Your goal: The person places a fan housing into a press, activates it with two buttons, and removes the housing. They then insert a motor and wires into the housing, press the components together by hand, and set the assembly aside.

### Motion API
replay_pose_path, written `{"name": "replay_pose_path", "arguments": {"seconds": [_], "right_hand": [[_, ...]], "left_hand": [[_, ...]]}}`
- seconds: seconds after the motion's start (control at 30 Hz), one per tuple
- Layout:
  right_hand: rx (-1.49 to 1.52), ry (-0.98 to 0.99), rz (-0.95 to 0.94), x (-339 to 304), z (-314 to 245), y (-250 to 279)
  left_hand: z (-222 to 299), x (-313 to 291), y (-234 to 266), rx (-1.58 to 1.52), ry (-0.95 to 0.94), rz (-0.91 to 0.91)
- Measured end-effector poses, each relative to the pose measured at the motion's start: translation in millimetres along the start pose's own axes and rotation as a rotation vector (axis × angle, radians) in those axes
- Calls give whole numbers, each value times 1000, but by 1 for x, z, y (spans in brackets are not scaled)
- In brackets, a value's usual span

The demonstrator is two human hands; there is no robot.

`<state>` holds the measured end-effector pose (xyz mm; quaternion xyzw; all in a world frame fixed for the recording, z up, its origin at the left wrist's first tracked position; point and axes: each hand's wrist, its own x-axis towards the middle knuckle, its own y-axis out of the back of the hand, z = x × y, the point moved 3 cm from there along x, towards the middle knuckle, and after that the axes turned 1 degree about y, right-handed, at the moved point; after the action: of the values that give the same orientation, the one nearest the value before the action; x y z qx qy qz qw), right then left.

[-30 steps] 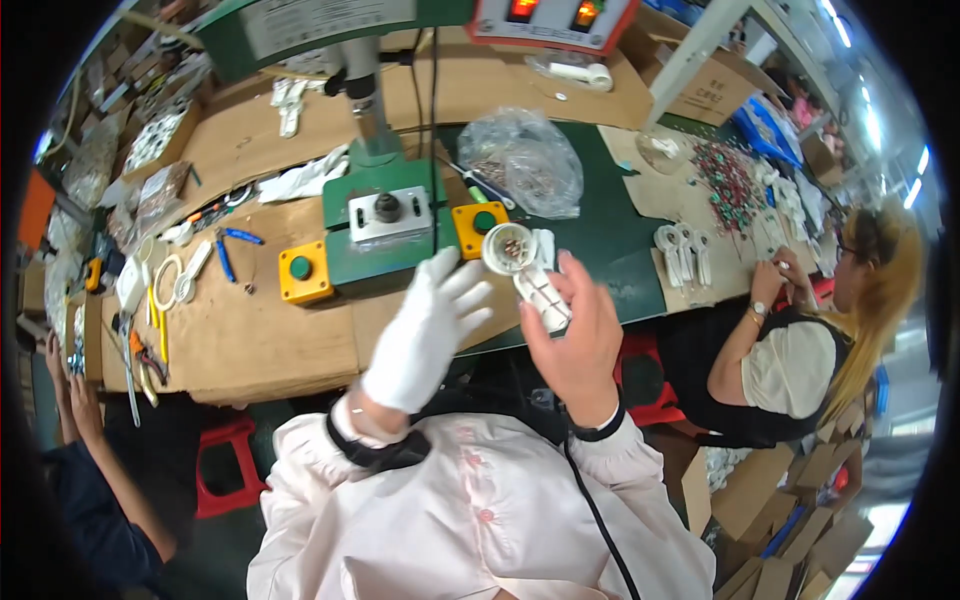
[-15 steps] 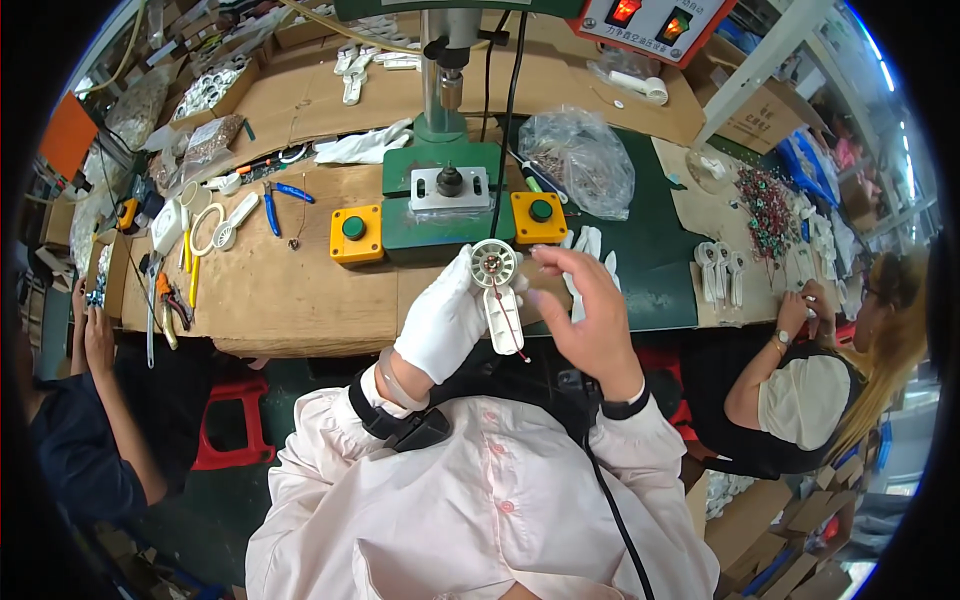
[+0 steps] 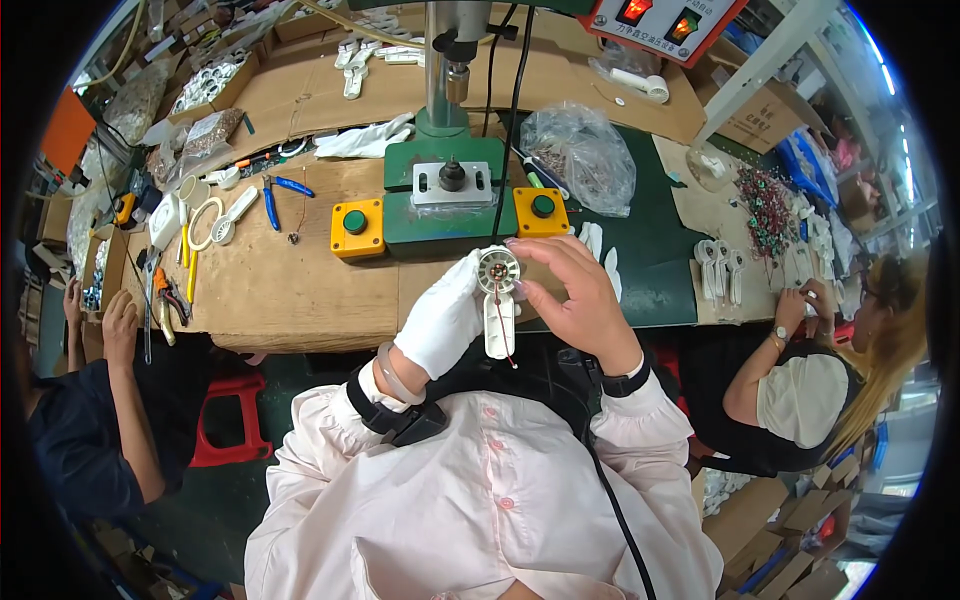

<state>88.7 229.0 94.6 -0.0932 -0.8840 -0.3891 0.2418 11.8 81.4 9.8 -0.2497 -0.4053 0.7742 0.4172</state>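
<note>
My left hand [image 3: 441,316], in a white glove, is closed around the side of a white plastic handheld-fan housing [image 3: 499,333]. Its round, slotted head points away from me and its handle hangs toward me. Inside the head sits a small dark metallic part, and a thin red wire [image 3: 504,325] runs down the handle past its end. My bare right hand [image 3: 582,305] has its fingertips and thumb on the right side of the round head, closed on it. Beyond both hands stands a green press [image 3: 440,232] with a metal fixture [image 3: 452,186].
Yellow boxes with green buttons, one left [image 3: 358,230] and one right [image 3: 542,211], flank the press. Blue-handled pliers [image 3: 271,205] lie left; a clear plastic bag [image 3: 580,160] stands right. Co-workers sit on both sides. A black cable [image 3: 507,150] hangs before the press.
My right hand has moved left, bringing its fingers and thumb onto the fan housing's head. The housing has shifted slightly right and down in the picture. The left co-worker's hand has moved.
</note>
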Motion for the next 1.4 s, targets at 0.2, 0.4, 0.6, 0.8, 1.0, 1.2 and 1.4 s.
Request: {"name": "replay_pose_path", "arguments": {"seconds": [0.2, 0.4, 0.6, 0.8, 1.0, 1.2, 1.4], "right_hand": [[-18, 52, -71, 8, -4, -1], [-51, 83, -45, 27, -3, -10], [-49, 26, 167, 82, 7, -20], [-243, 38, 136, 116, 27, -38], [-310, 21, 18, 121, 41, -48], [-316, -57, -29, 119, 37, -48], [-176, 64, 217, 98, 22, -24]], "left_hand": [[0, 2, 2, -24, 24, 75], [20, -1, -11, -61, -8, 77], [61, 16, -3, -31, -82, -52], [78, 33, 3, -3, -75, -52], [70, 37, 11, 11, -71, 16], [62, 40, 18, 20, -67, 13], [65, 19, 14, 67, -103, -24]]}}
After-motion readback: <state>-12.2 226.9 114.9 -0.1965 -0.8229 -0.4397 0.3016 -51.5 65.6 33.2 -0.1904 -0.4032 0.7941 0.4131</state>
